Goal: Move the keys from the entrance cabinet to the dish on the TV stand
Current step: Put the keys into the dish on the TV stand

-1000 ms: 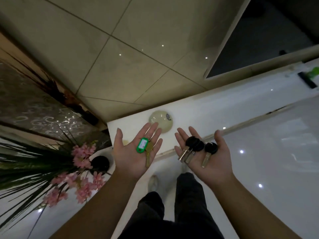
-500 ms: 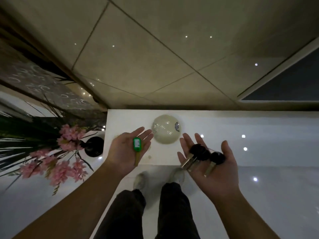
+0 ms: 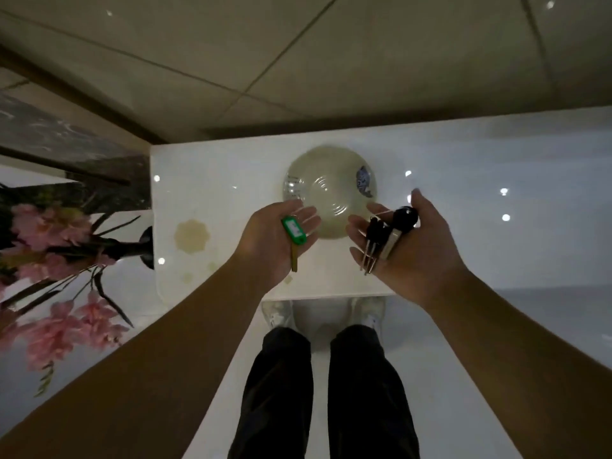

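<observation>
A pale round dish [image 3: 328, 180] with a small blue mark on its inner wall sits on the white TV stand [image 3: 231, 167]. My left hand [image 3: 271, 246] is palm up just left of the dish's near rim, fingers loosely curled, with a brass key on a green tag [image 3: 293, 229] lying across it. My right hand [image 3: 407, 250] is tilted inward at the dish's near right rim and cradles three black-headed keys [image 3: 389, 233], their metal blades pointing down toward me. Both hands hover just above the stand top.
Pink artificial flowers [image 3: 59, 276] in a dark vase [image 3: 145, 246] stand at the left end of the stand. Brownish stains [image 3: 192, 235] mark the top left of the dish. My legs and light shoes [image 3: 371, 313] are below the stand's front edge. Tiled wall behind.
I have stepped closer and the dish now lies right in front of both hands. Both hands have tilted inward toward the dish, and the keys have shifted on the palms.
</observation>
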{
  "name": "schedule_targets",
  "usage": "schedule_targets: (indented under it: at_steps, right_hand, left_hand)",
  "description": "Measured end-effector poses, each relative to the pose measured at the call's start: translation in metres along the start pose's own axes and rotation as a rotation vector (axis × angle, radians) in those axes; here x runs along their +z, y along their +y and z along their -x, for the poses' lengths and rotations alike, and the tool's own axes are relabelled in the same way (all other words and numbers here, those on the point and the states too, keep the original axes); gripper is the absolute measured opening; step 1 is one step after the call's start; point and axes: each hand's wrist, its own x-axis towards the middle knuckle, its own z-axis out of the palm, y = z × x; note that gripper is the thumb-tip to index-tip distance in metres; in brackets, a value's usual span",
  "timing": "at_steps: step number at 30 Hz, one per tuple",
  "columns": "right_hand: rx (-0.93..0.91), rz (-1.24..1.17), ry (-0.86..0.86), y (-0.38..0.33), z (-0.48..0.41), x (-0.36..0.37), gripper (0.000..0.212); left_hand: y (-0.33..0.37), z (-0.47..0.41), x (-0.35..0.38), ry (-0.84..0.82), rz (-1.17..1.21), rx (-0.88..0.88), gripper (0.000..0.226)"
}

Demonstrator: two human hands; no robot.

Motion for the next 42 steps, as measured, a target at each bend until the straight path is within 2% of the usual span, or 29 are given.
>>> schedule_targets:
  at_steps: [4, 7, 12, 15, 22, 24, 26, 28, 30, 33, 34, 36, 39, 42]
  right_hand:
    - [-0.04, 0.067, -0.006, -0.006, -0.046, 0.007, 0.055]
    - [-0.123, 0.19, -0.032, -0.01, -0.065, 0.016, 0.04]
    - [-0.181, 0.319, -0.022, -0.018, -0.074, 0.032, 0.037]
    - [-0.174, 0.348, 0.05, -0.022, -0.078, 0.041, 0.038]
    - [-0.31, 0.516, 0.193, -0.031, -0.08, 0.052, 0.015]
    - [-0.385, 0.66, 0.237, -0.031, -0.081, 0.052, 0.014]
    - [-0.514, 0.809, 0.325, -0.027, -0.078, 0.049, 0.014]
    - [-0.591, 0.893, 0.372, -0.015, -0.068, 0.048, 0.021]
    - [-0.541, 0.965, 0.258, 0.002, -0.057, 0.052, 0.022]
    - [-0.366, 1.173, 0.004, 0.032, -0.042, 0.064, 0.025]
    - [-0.357, 1.211, -0.016, 0.038, -0.041, 0.067, 0.026]
    - [-0.348, 1.134, 0.003, 0.043, -0.042, 0.07, 0.021]
    - [-0.245, 0.937, 0.044, 0.043, -0.046, 0.071, 0.003]
    - [-0.184, 0.851, 0.063, 0.043, -0.052, 0.07, 0.015]
  left_hand:
    - [-0.017, -0.018, -0.006, -0.054, 0.001, -0.015, 0.029]
    - [-0.018, -0.022, -0.013, -0.078, 0.026, -0.019, 0.05]
    - [-0.009, -0.021, -0.017, -0.084, 0.058, -0.051, 0.045]
    - [-0.001, -0.022, -0.018, -0.092, 0.055, -0.063, 0.047]
    - [0.006, -0.03, -0.02, -0.106, 0.064, -0.085, 0.047]
    - [0.004, -0.03, -0.02, -0.098, 0.079, -0.089, 0.055]
    - [0.003, -0.028, -0.018, -0.085, 0.081, -0.088, 0.049]
    - [0.004, -0.023, -0.014, -0.062, 0.08, -0.083, 0.055]
    - [0.006, -0.017, -0.008, -0.048, 0.09, -0.064, 0.069]
    - [0.01, -0.006, 0.001, -0.072, 0.121, -0.016, 0.081]
    - [0.012, -0.004, 0.003, -0.083, 0.114, 0.001, 0.076]
    - [0.014, -0.002, 0.007, -0.107, 0.074, 0.031, 0.061]
    - [0.015, -0.003, 0.01, -0.093, 0.049, 0.058, 0.061]
    - [0.012, -0.005, 0.011, -0.088, 0.055, 0.053, 0.061]
